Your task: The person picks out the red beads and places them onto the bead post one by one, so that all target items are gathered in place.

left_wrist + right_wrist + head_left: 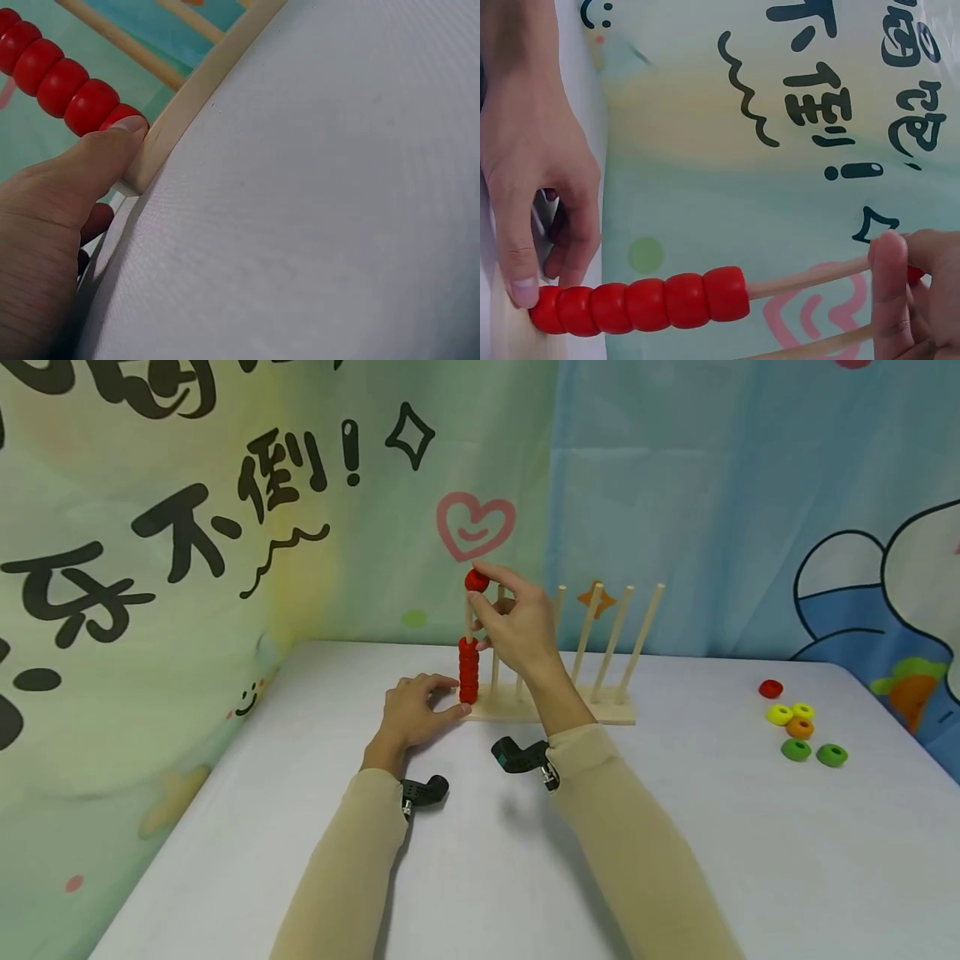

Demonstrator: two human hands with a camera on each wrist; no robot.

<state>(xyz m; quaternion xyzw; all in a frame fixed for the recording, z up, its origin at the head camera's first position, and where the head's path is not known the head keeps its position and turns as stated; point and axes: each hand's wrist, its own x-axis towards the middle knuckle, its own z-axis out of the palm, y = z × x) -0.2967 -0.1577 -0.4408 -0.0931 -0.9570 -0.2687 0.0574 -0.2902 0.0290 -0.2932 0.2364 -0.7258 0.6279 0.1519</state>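
Note:
A wooden bead stand point(617, 713) with several upright pegs stands toward the back of the table. On its leftmost peg sits a stack of red beads point(468, 671), with bare peg above them. My right hand point(521, 627) pinches another red bead point(476, 580) at the top of that peg. In the right wrist view, fingers hide most of this bead point(916, 274). My left hand point(412, 714) holds the stand's left end, its thumb point(105, 154) against the lowest bead and the base. The other left fingers are partly hidden behind the end.
Loose beads lie at the right of the table: a red one point(770, 689), two yellow point(779, 715), an orange point(800, 728) and two green point(832, 755). A printed cloth backdrop point(637, 485) hangs behind the white table point(480, 860).

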